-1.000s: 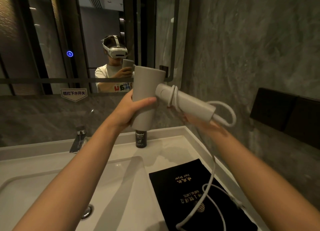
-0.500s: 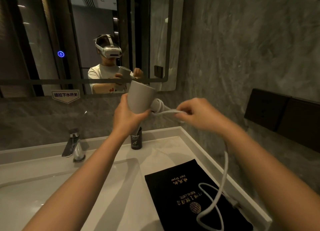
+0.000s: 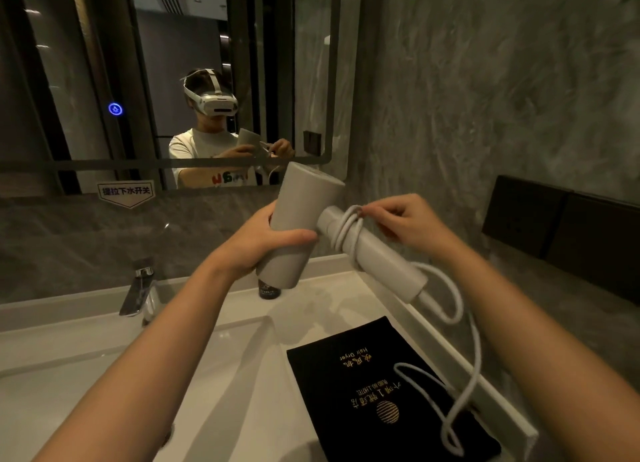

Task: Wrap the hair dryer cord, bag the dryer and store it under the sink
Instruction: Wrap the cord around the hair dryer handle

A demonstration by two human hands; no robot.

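A pale grey hair dryer point(image 3: 298, 219) is held up above the counter. My left hand point(image 3: 263, 240) grips its barrel. Its handle point(image 3: 381, 261) points down to the right, with a few turns of white cord point(image 3: 346, 233) wound around its top. My right hand point(image 3: 401, 222) pinches the cord at those turns. The remaining cord point(image 3: 464, 351) loops from the handle's end and hangs down onto a flat black bag with gold print point(image 3: 374, 389), which lies on the counter at the right.
A white sink basin point(image 3: 104, 385) fills the lower left, with a chrome faucet point(image 3: 138, 295) behind it. A small dark bottle point(image 3: 268, 290) stands behind the dryer. A mirror covers the wall ahead. Black wall panels point(image 3: 568, 233) sit on the stone wall at right.
My right hand carried the cord around the handle, adding turns near its top. The dryer tilted so the handle shows again, and less loose cord lies on the bag.
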